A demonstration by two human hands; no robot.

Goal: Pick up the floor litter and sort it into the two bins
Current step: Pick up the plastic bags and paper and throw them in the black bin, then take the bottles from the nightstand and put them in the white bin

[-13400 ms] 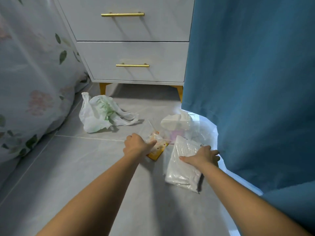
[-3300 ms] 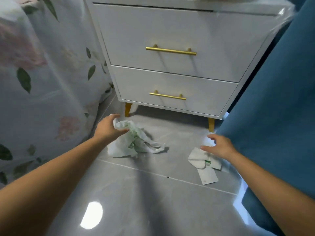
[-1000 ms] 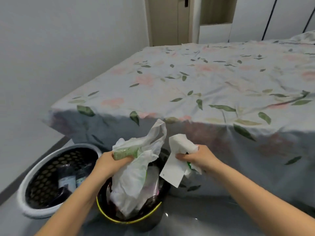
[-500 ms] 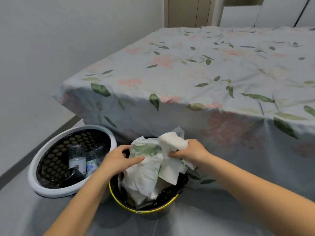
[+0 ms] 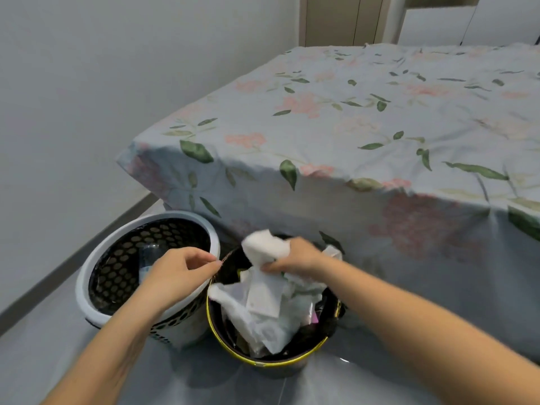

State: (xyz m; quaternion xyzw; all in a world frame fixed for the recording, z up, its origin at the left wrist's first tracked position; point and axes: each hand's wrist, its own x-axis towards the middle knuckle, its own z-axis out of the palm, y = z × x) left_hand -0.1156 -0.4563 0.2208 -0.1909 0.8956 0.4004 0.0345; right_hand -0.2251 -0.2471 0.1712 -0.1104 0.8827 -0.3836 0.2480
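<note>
Two bins stand on the floor by the bed. The yellow-rimmed black bin [image 5: 280,364] is stuffed with white plastic and paper; the white plastic bag [image 5: 257,314] with green print lies on top inside it. My right hand [image 5: 295,257] hovers over this bin, gripping crumpled white paper [image 5: 264,247] whose loose end hangs into the bin. My left hand [image 5: 178,273] is above the gap between the bins, fingers loosely pinched with nothing in them. The white-rimmed perforated bin [image 5: 96,264] on the left holds a clear plastic bottle [image 5: 147,255].
A bed [image 5: 365,135] with a floral sheet rises right behind the bins and fills the right side. A pale wall [image 5: 87,97] runs along the left with a dark skirting strip. Grey glossy floor tiles [image 5: 204,387] lie in front.
My left hand let go of the plastic bag, which now rests in the yellow-rimmed bin, and pulled back left. My right hand still holds the paper over the bin.
</note>
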